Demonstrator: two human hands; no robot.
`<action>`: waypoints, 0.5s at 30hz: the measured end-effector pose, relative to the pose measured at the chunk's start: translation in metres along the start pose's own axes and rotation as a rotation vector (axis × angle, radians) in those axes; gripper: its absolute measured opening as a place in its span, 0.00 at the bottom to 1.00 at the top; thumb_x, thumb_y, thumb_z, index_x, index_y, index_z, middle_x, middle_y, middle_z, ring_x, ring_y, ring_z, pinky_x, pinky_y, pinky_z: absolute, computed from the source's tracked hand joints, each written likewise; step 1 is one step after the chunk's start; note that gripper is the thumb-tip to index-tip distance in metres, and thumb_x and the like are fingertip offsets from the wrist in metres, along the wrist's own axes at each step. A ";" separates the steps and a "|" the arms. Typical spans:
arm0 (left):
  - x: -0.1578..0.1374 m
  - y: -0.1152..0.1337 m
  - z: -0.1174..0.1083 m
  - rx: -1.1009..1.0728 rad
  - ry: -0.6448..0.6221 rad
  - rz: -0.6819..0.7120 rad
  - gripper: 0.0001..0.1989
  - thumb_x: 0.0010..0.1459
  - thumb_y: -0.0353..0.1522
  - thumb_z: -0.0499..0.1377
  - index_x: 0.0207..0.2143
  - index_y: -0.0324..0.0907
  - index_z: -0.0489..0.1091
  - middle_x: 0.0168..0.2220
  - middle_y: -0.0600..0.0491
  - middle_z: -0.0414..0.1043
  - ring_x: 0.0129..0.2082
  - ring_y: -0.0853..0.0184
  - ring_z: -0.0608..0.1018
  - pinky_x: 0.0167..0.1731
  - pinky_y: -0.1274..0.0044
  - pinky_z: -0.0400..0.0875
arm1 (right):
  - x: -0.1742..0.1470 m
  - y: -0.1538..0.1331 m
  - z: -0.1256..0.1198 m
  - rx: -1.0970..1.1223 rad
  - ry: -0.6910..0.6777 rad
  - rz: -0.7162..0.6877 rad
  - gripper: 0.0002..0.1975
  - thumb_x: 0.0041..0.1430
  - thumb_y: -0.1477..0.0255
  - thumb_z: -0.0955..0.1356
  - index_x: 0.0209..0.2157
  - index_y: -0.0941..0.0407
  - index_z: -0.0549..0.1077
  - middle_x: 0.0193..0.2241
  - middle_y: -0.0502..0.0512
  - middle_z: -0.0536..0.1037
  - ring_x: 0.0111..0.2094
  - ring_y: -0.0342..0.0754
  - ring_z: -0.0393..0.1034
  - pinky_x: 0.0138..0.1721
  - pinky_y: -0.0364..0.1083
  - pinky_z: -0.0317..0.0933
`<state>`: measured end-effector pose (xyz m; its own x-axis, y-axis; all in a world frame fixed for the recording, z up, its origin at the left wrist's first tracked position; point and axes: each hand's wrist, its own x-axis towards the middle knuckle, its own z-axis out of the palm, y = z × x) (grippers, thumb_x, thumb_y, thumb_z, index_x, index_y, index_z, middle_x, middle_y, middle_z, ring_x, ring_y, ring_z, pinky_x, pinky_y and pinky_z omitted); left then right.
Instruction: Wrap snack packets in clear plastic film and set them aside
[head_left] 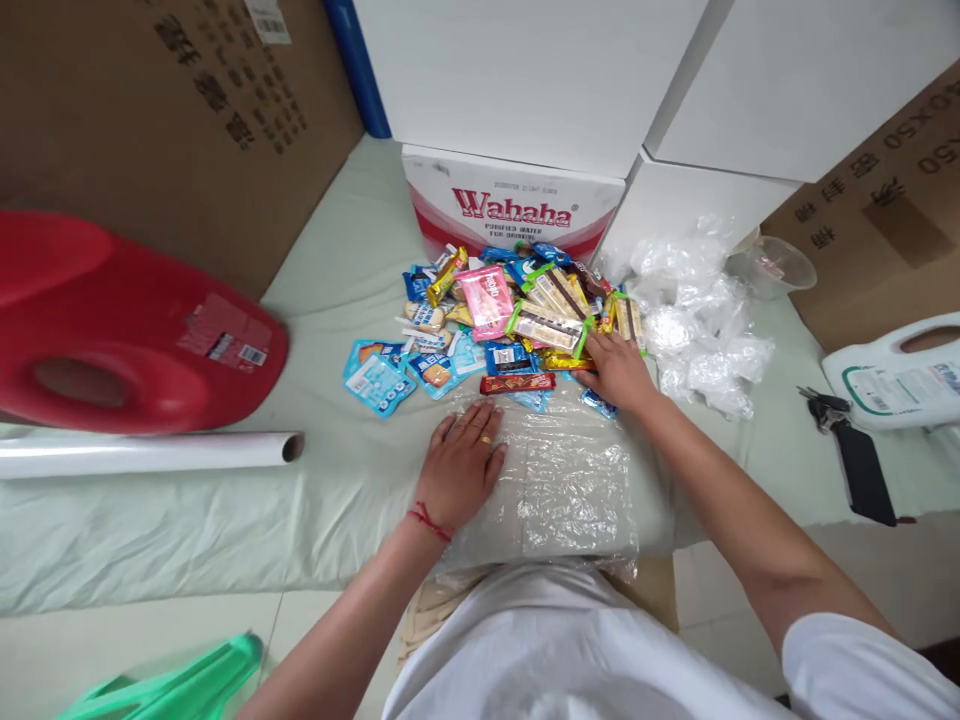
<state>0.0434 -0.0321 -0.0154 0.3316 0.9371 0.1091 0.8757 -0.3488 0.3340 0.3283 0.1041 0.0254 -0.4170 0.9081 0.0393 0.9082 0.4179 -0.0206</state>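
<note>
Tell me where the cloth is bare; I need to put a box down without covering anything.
Bare cloth lies between the red jug, the tube and the snack pile. Another patch sits between the crumpled bags and the keys. It is crowded around the right hand and left hand.

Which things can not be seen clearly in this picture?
Head view:
- Right hand fingertips: buried among the snack packets.
- Red jug: cut off by the left edge.
- White jug: cut off by the right edge.
- Keys: too small.
</note>
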 end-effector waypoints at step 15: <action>0.000 -0.002 0.000 -0.089 0.021 -0.007 0.25 0.74 0.38 0.44 0.68 0.45 0.64 0.71 0.48 0.61 0.71 0.57 0.64 0.69 0.59 0.53 | -0.114 -0.050 -0.070 0.397 -0.226 0.078 0.19 0.67 0.52 0.67 0.42 0.54 0.75 0.36 0.57 0.79 0.38 0.54 0.71 0.36 0.48 0.60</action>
<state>0.0414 -0.0310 -0.0160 0.3178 0.9398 0.1259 0.8429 -0.3408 0.4164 0.3329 -0.0226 0.0915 -0.3851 0.9019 -0.1956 0.8718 0.2859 -0.3978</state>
